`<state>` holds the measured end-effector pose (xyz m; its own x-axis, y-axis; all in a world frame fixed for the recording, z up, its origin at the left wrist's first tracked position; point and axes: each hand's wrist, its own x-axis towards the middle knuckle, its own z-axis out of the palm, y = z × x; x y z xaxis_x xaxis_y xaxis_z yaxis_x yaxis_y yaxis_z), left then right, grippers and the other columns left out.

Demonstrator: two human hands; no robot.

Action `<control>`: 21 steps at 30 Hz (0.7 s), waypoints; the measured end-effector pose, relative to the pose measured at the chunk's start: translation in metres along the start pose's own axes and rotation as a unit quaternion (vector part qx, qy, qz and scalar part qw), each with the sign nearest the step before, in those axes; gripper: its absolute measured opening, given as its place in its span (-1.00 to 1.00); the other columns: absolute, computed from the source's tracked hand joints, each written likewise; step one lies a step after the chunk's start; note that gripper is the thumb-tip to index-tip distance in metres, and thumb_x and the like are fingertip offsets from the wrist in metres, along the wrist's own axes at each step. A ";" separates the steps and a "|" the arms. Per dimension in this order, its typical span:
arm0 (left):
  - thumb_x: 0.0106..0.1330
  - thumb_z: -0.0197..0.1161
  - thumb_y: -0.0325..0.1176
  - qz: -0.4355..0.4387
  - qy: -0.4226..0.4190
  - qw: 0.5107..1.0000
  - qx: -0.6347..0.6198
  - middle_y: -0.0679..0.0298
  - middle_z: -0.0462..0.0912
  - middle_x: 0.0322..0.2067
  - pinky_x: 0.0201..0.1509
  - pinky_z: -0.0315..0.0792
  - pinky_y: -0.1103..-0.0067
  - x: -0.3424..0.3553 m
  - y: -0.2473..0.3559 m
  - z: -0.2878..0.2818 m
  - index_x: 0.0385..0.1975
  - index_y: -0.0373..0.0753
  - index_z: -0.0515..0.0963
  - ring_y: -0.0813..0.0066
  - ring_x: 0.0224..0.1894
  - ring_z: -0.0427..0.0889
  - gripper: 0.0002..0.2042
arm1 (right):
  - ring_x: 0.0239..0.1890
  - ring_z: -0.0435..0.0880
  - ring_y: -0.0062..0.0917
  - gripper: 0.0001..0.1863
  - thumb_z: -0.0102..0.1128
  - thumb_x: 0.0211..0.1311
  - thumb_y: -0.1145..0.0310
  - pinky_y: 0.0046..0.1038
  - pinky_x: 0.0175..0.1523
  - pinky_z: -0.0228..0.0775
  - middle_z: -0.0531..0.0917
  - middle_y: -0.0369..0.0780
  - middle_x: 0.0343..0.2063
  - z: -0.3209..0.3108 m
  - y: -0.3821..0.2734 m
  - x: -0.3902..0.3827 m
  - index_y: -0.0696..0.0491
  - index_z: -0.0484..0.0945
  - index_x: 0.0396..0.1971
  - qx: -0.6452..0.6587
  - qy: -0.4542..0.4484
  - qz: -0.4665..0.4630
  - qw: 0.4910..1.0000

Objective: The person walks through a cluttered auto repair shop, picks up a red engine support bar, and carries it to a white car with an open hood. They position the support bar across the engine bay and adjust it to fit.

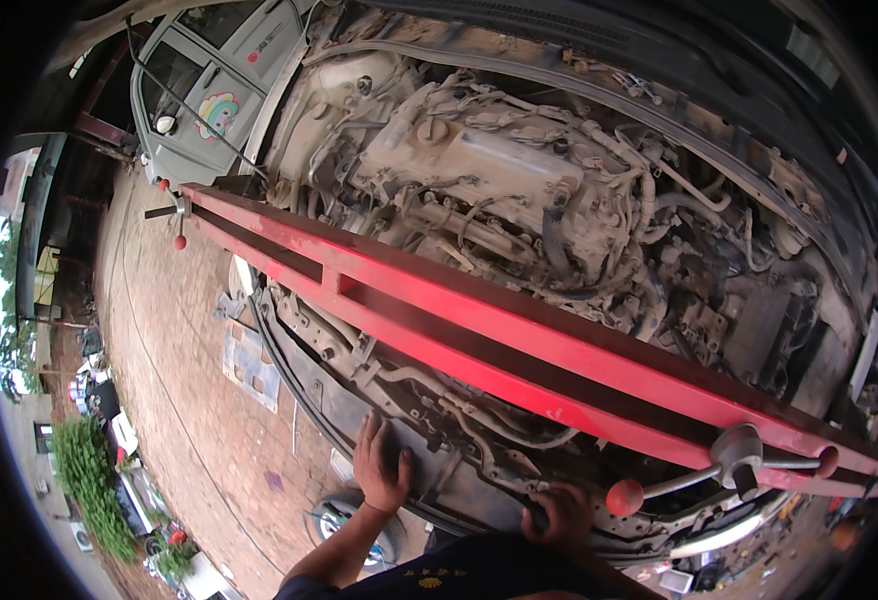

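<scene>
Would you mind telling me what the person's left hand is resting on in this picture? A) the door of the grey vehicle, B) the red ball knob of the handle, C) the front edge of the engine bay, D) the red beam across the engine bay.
C: the left hand lies flat, fingers spread, on the front edge of the engine bay, below the red beam and apart from it.
</scene>
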<state>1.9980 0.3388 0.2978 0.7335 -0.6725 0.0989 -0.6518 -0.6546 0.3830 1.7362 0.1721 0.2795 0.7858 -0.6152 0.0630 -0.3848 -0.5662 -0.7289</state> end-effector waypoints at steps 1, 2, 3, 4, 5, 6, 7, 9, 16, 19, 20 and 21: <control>0.16 0.23 -0.33 0.000 0.000 1.000 -0.001 -0.15 0.36 0.26 0.36 0.20 0.19 -0.001 0.000 -0.001 0.15 -0.36 0.41 -0.19 0.33 0.31 -0.48 | -0.14 0.62 -0.27 -0.70 0.37 -0.15 0.24 -0.23 -0.01 0.42 0.67 -0.24 -0.37 0.000 -0.001 0.000 -0.03 0.66 -0.32 0.006 -0.002 0.003 1.000; 0.16 0.24 -0.33 -0.001 0.000 1.000 -0.001 -0.14 0.36 0.26 0.36 0.20 0.19 -0.001 -0.001 -0.001 0.16 -0.35 0.41 -0.19 0.33 0.30 -0.48 | -0.14 0.62 -0.26 -0.70 0.37 -0.15 0.25 -0.22 0.00 0.41 0.67 -0.23 -0.37 0.000 -0.003 0.000 -0.03 0.65 -0.32 0.012 -0.005 0.007 1.000; 0.16 0.24 -0.33 -0.001 -0.002 1.000 0.000 -0.14 0.36 0.27 0.36 0.20 0.20 -0.001 -0.002 -0.002 0.16 -0.35 0.41 -0.18 0.33 0.30 -0.47 | -0.14 0.62 -0.25 -0.70 0.37 -0.14 0.26 -0.21 0.00 0.41 0.66 -0.23 -0.36 0.002 -0.003 -0.002 -0.03 0.65 -0.32 0.012 0.005 0.006 1.000; 0.15 0.25 -0.33 -0.003 -0.003 1.000 -0.001 -0.14 0.35 0.27 0.36 0.21 0.20 -0.002 -0.002 -0.003 0.16 -0.34 0.41 -0.18 0.34 0.30 -0.47 | -0.14 0.62 -0.24 -0.71 0.36 -0.14 0.27 -0.21 0.00 0.41 0.66 -0.22 -0.36 0.005 -0.003 -0.005 -0.02 0.64 -0.32 0.010 0.014 0.005 1.000; 0.15 0.26 -0.32 -0.005 -0.004 1.000 -0.002 -0.13 0.35 0.27 0.35 0.21 0.20 -0.002 -0.002 -0.004 0.17 -0.33 0.41 -0.17 0.34 0.29 -0.46 | -0.14 0.61 -0.23 -0.71 0.36 -0.14 0.28 -0.20 0.00 0.41 0.66 -0.21 -0.36 0.006 -0.003 -0.007 -0.02 0.63 -0.33 0.008 0.023 0.004 1.000; 0.15 0.27 -0.32 -0.003 -0.006 1.000 -0.004 -0.13 0.35 0.28 0.35 0.21 0.20 -0.003 -0.004 -0.006 0.17 -0.33 0.40 -0.17 0.34 0.29 -0.46 | -0.12 0.60 -0.23 -0.72 0.35 -0.12 0.29 -0.18 0.02 0.39 0.65 -0.21 -0.34 0.007 -0.005 -0.008 0.00 0.62 -0.32 0.002 0.020 -0.001 1.000; 0.15 0.27 -0.32 -0.003 -0.006 1.000 -0.009 -0.13 0.35 0.28 0.35 0.21 0.20 -0.005 -0.005 -0.007 0.17 -0.32 0.40 -0.16 0.34 0.29 -0.45 | -0.11 0.59 -0.23 -0.72 0.34 -0.09 0.30 -0.16 0.03 0.38 0.65 -0.21 -0.32 0.005 -0.006 -0.008 0.02 0.61 -0.30 -0.008 0.017 -0.009 1.000; 0.15 0.28 -0.33 0.005 0.001 1.000 -0.022 -0.11 0.36 0.27 0.34 0.23 0.20 -0.006 -0.007 -0.010 0.17 -0.32 0.40 -0.15 0.34 0.31 -0.46 | -0.09 0.58 -0.22 -0.72 0.32 -0.06 0.33 -0.15 0.05 0.37 0.64 -0.20 -0.29 0.003 -0.010 -0.009 0.04 0.59 -0.28 -0.025 0.022 -0.023 0.999; 0.10 0.28 -0.39 0.033 0.073 0.990 -0.118 -0.08 0.45 0.20 0.26 0.33 0.22 -0.015 -0.022 -0.014 0.12 -0.35 0.43 -0.11 0.26 0.41 -0.48 | -0.10 0.56 -0.15 -0.72 0.29 0.00 0.36 -0.13 0.02 0.37 0.62 -0.14 -0.26 0.013 -0.016 -0.013 0.08 0.55 -0.25 -0.070 0.054 -0.055 0.995; 0.10 0.27 -0.42 0.048 0.101 0.982 -0.151 -0.06 0.47 0.19 0.24 0.36 0.23 -0.020 -0.026 -0.015 0.10 -0.35 0.44 -0.11 0.22 0.45 -0.50 | -0.11 0.56 -0.14 -0.72 0.28 0.01 0.38 -0.13 0.00 0.37 0.61 -0.11 -0.27 0.015 -0.023 -0.013 0.10 0.52 -0.25 -0.099 0.070 -0.069 0.990; 0.10 0.27 -0.42 0.053 0.109 0.981 -0.154 -0.05 0.47 0.18 0.23 0.37 0.23 -0.020 -0.027 -0.015 0.09 -0.35 0.44 -0.11 0.22 0.46 -0.51 | -0.12 0.56 -0.14 -0.73 0.28 0.02 0.38 -0.13 -0.01 0.37 0.61 -0.10 -0.27 0.015 -0.028 -0.011 0.11 0.52 -0.25 -0.108 0.075 -0.072 0.989; 0.10 0.27 -0.42 0.054 0.117 0.979 -0.157 -0.06 0.48 0.18 0.23 0.37 0.23 -0.022 -0.028 -0.015 0.09 -0.34 0.44 -0.11 0.21 0.46 -0.51 | -0.13 0.56 -0.13 -0.73 0.27 0.02 0.39 -0.12 -0.01 0.37 0.61 -0.09 -0.26 0.015 -0.029 -0.012 0.12 0.50 -0.25 -0.115 0.084 -0.076 0.987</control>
<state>2.0034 0.3774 0.2987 0.7122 -0.6102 0.3470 -0.6627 -0.4215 0.6190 1.7450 0.2042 0.2890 0.7584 -0.5857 0.2859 -0.3839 -0.7560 -0.5302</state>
